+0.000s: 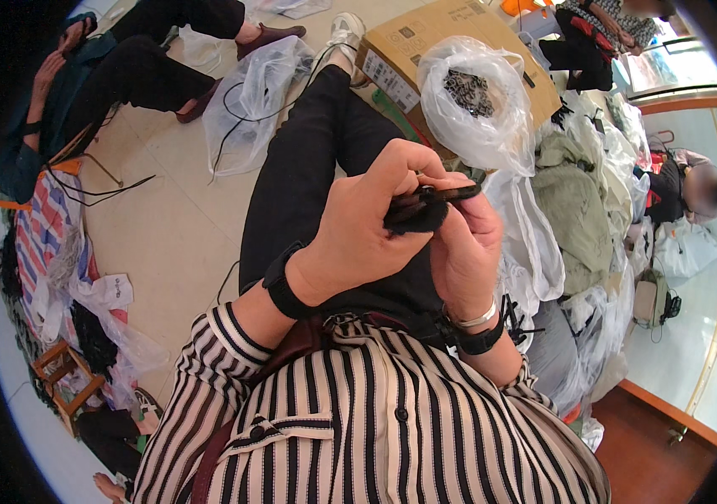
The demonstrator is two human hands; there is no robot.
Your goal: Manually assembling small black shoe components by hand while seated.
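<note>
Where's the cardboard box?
In the head view, the cardboard box is at the top, right of centre, beside a white shoe, partly hidden by a clear bag.

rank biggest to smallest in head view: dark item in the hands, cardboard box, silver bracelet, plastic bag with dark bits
1. Cardboard box, partly covered
2. Plastic bag
3. Dark item
4. Silver bracelet
Apparent size only; the last two sit nearer the camera.

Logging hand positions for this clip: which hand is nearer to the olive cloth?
Right. The right hand is left of the olive cloth, apart from it; the left hand is farther left, with the right hand between it and the cloth.
</note>
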